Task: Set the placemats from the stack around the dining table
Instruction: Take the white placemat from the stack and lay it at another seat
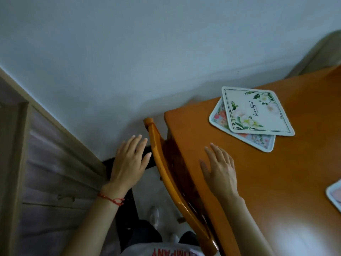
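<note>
Both hands empty near the table corner; 2 placemats stacked at upper right.

The left hand [129, 159] hung with fingers straight and spread, holding nothing, left of the orange chair back [166, 163]. The right hand [220, 169] lay flat and empty over the orange dining table [276, 182], fingers extended. The 2 floral placemats [252, 115] overlapped at the frame's upper right, well apart from both hands. A 3rd placemat's edge [334, 196] showed at the right border. A red string bracelet [112, 199] circled the left wrist.
</note>
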`<act>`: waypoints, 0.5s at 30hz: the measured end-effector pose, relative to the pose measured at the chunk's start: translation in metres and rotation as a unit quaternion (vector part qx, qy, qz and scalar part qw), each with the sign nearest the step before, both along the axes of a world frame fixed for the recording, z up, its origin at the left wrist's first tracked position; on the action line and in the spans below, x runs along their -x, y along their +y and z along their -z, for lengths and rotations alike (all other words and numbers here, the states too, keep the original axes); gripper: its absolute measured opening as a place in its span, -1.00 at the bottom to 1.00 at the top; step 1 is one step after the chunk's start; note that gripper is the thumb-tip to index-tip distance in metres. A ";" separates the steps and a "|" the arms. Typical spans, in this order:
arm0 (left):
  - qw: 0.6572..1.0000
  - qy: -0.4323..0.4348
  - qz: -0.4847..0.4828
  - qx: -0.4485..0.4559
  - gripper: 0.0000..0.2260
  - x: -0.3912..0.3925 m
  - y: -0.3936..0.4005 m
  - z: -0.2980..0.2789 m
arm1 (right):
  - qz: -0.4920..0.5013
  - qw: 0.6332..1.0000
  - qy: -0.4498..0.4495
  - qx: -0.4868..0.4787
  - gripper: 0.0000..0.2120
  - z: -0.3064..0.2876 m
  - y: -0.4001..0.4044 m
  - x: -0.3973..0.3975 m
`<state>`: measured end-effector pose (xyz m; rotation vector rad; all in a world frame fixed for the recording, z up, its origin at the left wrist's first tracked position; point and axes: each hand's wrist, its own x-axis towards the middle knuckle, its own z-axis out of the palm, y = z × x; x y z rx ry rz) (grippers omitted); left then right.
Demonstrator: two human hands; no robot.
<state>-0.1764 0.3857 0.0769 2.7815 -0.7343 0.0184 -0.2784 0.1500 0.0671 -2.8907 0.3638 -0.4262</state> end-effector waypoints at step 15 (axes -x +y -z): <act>0.988 0.026 0.152 0.005 -0.39 -0.115 -0.076 -0.004 | 0.162 0.987 0.010 -0.003 -0.56 -0.009 -0.022 -0.050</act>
